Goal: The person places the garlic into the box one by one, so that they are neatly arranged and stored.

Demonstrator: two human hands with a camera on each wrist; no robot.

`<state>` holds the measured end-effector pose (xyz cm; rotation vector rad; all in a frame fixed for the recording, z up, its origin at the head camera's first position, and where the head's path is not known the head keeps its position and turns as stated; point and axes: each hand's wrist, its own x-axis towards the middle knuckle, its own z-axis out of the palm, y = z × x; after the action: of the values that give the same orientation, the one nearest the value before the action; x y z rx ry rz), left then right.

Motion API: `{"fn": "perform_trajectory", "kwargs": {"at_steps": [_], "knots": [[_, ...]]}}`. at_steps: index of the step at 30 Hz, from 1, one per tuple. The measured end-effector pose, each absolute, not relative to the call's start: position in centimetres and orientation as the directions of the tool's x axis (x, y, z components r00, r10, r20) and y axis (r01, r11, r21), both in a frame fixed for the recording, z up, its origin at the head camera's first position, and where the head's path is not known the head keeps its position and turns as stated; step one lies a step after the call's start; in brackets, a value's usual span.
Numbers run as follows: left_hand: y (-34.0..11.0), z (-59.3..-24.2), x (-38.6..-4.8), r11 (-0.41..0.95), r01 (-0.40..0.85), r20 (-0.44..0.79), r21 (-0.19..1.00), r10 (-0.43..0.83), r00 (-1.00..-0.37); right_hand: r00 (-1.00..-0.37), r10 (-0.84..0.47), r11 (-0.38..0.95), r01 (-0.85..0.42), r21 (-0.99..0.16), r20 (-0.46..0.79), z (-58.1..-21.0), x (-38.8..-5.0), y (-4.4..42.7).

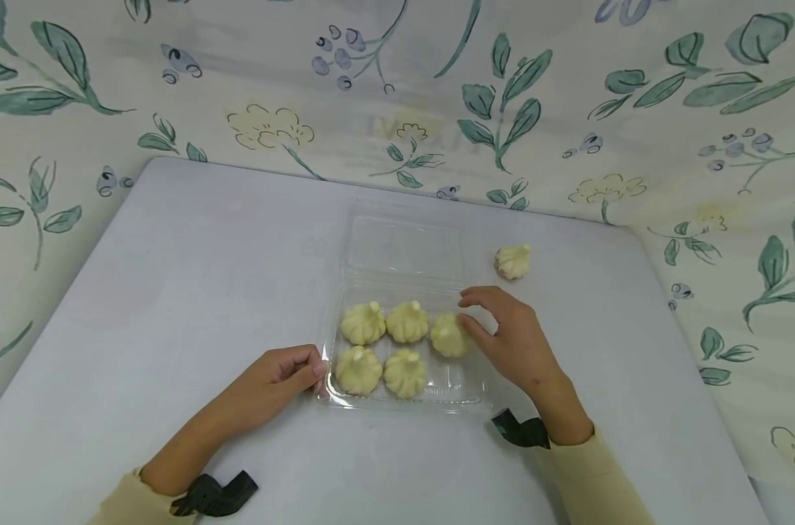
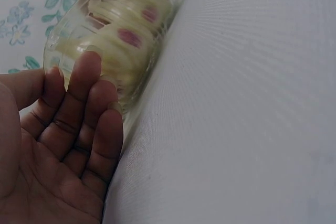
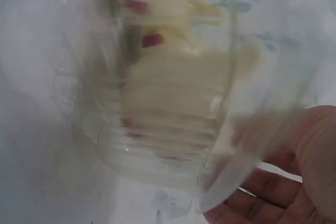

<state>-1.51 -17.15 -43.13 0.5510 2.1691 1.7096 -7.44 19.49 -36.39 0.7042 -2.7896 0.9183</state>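
A clear plastic clamshell box (image 1: 437, 399) lies with its lid folded back. In its tray sit several pale yellow garlic bulbs (image 1: 406, 373), ridged with short stubs: three across the back, two in front at left and middle. My left hand (image 1: 269, 390) pinches the tray's left rim, thumb above; its fingertips press the wall in the left wrist view. Over the tray's right side is my right hand (image 1: 516, 343), thumb and index finger apart, beside the back-right garlic bulb (image 1: 447, 337). The thumb tip is close to that bulb; contact is unclear.
Another garlic bulb (image 1: 512, 261) lies on the white table behind my right hand. The transparent lid (image 1: 404, 244) stretches away behind the tray. A leaf-patterned cloth (image 1: 384, 109) hangs along the table's far edge and right side.
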Motion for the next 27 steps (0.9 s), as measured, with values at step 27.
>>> {"fn": "perform_trajectory", "kwargs": {"at_steps": [27], "knots": [[-17.2,-43.3,-1.5,0.21,0.082,-0.033,0.974,0.49,-0.871,-0.771,-0.637,0.684,-0.553,-0.476,-0.021,-34.8,-5.3,18.1]]}}
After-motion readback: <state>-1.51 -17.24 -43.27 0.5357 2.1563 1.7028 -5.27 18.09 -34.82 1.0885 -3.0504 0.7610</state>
